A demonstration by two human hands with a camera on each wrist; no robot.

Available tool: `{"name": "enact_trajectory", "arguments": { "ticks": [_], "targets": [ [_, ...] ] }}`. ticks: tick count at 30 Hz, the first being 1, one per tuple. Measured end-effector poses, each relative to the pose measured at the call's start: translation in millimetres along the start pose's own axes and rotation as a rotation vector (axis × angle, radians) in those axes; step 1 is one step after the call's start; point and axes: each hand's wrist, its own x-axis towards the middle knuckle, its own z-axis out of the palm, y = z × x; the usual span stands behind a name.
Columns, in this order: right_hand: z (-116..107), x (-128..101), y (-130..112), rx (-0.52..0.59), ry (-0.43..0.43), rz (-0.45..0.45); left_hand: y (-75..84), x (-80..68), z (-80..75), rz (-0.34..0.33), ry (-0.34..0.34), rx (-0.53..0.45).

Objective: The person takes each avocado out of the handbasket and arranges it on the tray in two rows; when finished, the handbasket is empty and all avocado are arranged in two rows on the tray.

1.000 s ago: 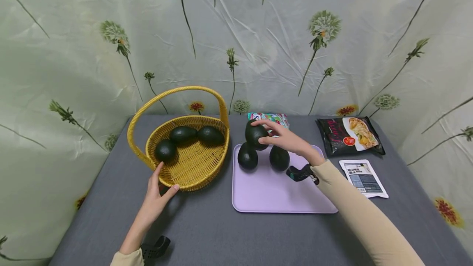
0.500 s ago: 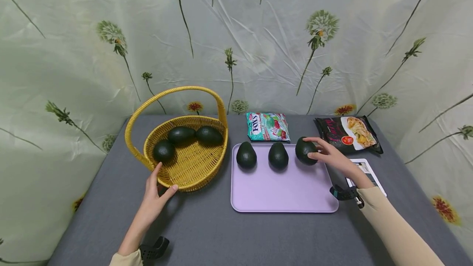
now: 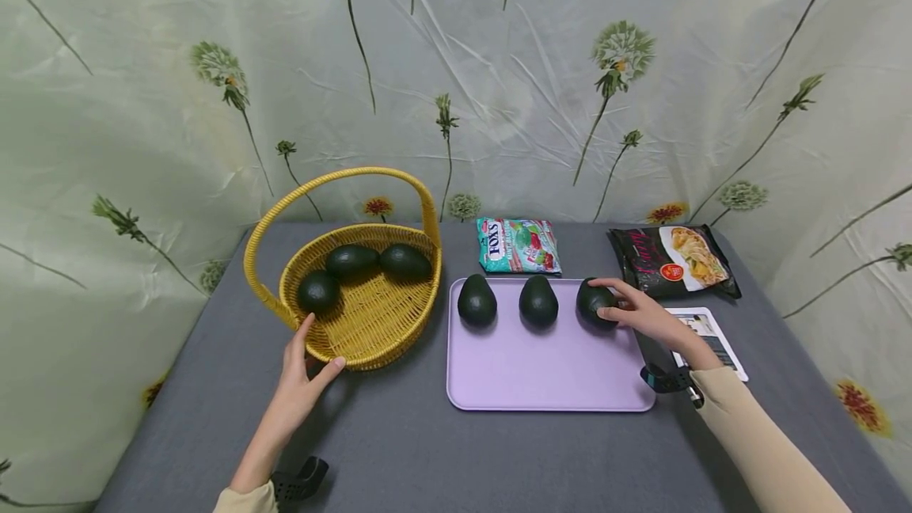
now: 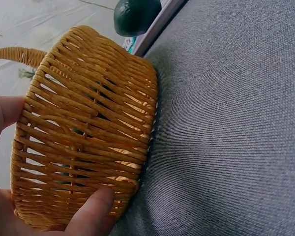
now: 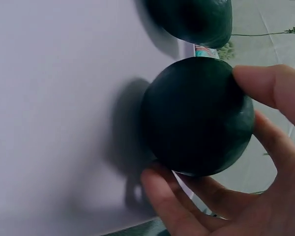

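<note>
My right hand (image 3: 637, 313) holds a dark green avocado (image 3: 593, 305) at the far right corner of the lilac tray (image 3: 541, 374). In the right wrist view, thumb and fingers wrap round this avocado (image 5: 196, 118), close over the tray's surface. To its left on the tray stand a middle avocado (image 3: 538, 303) and a left avocado (image 3: 476, 302). My left hand (image 3: 295, 378) grips the near left side of a yellow wicker basket (image 3: 370, 331), thumb at the rim and a fingertip (image 4: 101, 199) against the woven outer wall. Three avocados lie inside, including a round-looking one (image 3: 318, 291).
Behind the tray lies a teal candy bag (image 3: 518, 245). A black food packet (image 3: 673, 261) sits at the back right, with a white pouch (image 3: 712, 339) partly behind my right wrist. The basket's tall handle (image 3: 349, 172) arches upward. A flowered curtain backs the grey table (image 3: 399, 450).
My right hand has carried its avocado rightward from above the left avocado to the tray's far right corner, then lowered it. My left hand has stayed at the basket.
</note>
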Motion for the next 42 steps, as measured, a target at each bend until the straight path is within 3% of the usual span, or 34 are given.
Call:
{"name": "enact_trajectory", "arguments": {
  "ticks": [8, 26, 35, 42],
  "targets": [
    [0, -1, -1, -0.073, 0.012, -0.017, -0.8, -0.7, -0.1, -0.006, 0.004, 0.003],
    [-3, 2, -9, -0.074, 0.086, -0.055, 0.1, -2.0, 0.2, 0.002, 0.006, 0.002],
    [-6, 17, -31, -0.042, 0.105, -0.125, 1.3, -0.6, 0.3, 0.007, 0.010, 0.002],
    [17, 46, -62, -0.002, 0.075, -0.222, 0.8, -0.2, 1.4, 0.009, 0.008, 0.002]
  ]
}}
